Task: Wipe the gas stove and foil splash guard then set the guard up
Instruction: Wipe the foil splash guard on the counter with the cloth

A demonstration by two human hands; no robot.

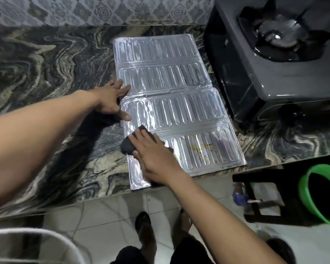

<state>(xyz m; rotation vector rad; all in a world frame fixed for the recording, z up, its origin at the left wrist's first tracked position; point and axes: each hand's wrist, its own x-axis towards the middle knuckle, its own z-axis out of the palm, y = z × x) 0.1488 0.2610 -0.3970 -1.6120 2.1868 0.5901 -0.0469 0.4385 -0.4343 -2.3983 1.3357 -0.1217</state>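
Dark cloth [129,145] under right grip [156,159]; atop foil guard [181,111]

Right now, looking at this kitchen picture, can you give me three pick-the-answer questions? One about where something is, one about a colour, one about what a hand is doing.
1. Where is the foil splash guard?
A) lying flat on the counter, left of the gas stove
B) standing up behind the stove
C) on the floor

2. What colour is the bucket at the lower right?
A) red
B) green
C) white

3. What is the right hand doing?
A) hanging idle
B) turning a knob
C) pressing a dark cloth onto the guard

Answers: 1 A, the guard lies unfolded on the counter with the stove to its right. 2 B, its rim is bright green. 3 C, the hand presses the cloth on the near panel.
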